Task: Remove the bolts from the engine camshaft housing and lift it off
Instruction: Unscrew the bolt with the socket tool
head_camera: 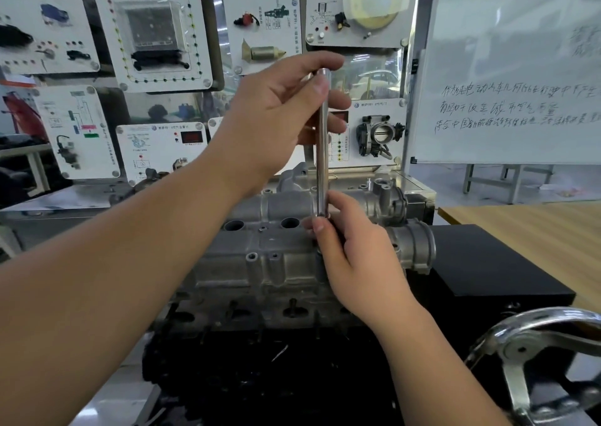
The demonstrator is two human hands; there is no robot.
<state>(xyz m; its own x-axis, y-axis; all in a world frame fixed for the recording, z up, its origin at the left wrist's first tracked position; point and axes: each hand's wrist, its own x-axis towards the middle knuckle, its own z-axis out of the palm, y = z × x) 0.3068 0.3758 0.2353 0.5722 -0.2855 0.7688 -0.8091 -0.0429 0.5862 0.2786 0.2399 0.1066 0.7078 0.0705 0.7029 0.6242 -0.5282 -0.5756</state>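
Grey cast-aluminium camshaft housing (276,263) sits on the engine directly below my hands, and I hold the long polished steel extension bar (322,142) upright over it, left hand (276,116) gripping its top, right hand (351,246) pinching its lower end.

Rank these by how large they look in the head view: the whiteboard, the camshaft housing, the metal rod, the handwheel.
1. Whiteboard
2. Camshaft housing
3. Handwheel, though it is cut off by the frame and nearest the camera, so its rank is unsure
4. Metal rod
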